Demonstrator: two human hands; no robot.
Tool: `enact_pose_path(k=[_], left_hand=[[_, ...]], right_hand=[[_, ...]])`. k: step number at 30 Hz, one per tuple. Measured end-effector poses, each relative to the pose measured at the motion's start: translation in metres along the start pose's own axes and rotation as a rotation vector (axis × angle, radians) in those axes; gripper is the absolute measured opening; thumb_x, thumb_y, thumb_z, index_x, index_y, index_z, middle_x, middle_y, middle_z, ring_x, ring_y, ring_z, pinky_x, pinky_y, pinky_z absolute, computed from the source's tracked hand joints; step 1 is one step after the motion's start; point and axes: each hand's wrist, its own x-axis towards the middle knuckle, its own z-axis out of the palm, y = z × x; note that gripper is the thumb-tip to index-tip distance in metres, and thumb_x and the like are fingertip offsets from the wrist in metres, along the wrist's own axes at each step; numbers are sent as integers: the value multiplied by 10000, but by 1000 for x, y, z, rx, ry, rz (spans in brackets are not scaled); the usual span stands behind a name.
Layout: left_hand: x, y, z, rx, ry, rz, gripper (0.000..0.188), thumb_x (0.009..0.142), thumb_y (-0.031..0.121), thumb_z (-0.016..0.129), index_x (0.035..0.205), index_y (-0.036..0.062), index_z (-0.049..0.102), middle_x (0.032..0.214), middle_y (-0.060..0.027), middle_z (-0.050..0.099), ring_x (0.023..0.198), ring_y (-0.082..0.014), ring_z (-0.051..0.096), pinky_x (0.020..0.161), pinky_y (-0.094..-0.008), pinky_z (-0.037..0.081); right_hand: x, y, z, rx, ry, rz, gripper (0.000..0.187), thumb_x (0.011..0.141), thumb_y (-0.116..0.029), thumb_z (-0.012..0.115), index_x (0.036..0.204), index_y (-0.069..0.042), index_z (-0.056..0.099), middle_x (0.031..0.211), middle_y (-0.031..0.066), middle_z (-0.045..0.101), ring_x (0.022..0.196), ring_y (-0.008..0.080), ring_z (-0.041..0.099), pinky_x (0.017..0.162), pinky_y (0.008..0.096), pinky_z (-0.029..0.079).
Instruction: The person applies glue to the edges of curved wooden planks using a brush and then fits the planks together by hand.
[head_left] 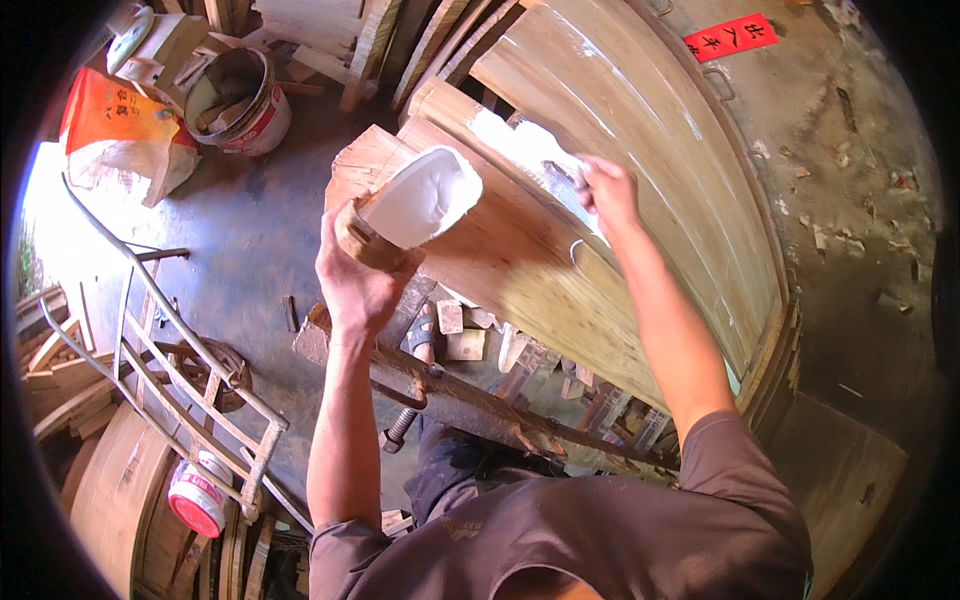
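Observation:
My left hand (pixel 362 285) is wrapped round a brown-crusted tub (pixel 372 237) tipped on its side, its mouth full of smooth white paste (pixel 425 198). In my right hand (pixel 608 192) is the handle of a brush (pixel 546 148), its bristles and lower part coated white. The bristles rest on a long pale wooden board (pixel 450 108), where a wet white streak (pixel 505 138) runs along the wood. Nearer to me, a wide brown plank (pixel 475 255) lies alongside, partly beneath the tub.
Curved panels of joined boards (pixel 650 130) stand at the right. A rusty clamp bar (pixel 480 400) crosses in front of my legs. On the left are a metal hand cart (pixel 190 370), a dirty bucket (pixel 240 105), a white-and-red pail (pixel 200 495) and an orange-white sack (pixel 120 135).

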Motion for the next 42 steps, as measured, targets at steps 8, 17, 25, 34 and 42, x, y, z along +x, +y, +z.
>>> enact_pose_path(k=[8,17,25,34,42], left_hand=[[-19,-7,11,-25,-43,-37,802,587,43,853,1295,61,476,1215,-146,604,1145,-282,603,998,-378,476],[-17,-4,10,29,-51,-51,779,608,38,822,1299,60,464,1226,-157,589,1165,-308,587,1010,-402,462],[-22,-2,19,-11,-26,-47,847,612,42,819,1354,32,410,1277,-162,546,1207,-307,553,1042,-393,437],[-33,-17,24,-96,11,-24,781,615,50,830,1302,68,458,1201,-132,597,1130,-258,597,1006,-368,465],[-79,8,50,37,-18,7,796,601,102,880,1275,34,462,1192,-114,602,1106,-232,604,986,-336,479]], right_hand=[[57,-82,136,-714,39,-853,200,875,-121,600,1009,-127,749,793,145,704,675,291,670,629,382,526],[-3,-79,0,-1373,-275,-925,324,834,-16,555,1062,-170,724,806,119,614,765,330,636,679,428,519],[56,-126,99,-1180,-184,-1200,258,874,-94,554,1053,-178,720,803,142,617,808,334,639,693,432,516],[24,-106,77,-1402,-373,-965,292,845,-13,512,982,-120,745,944,177,630,933,353,644,782,453,537],[-45,-29,-94,-1418,-284,-755,244,836,-28,525,959,-108,721,911,167,599,896,348,631,772,451,511]])
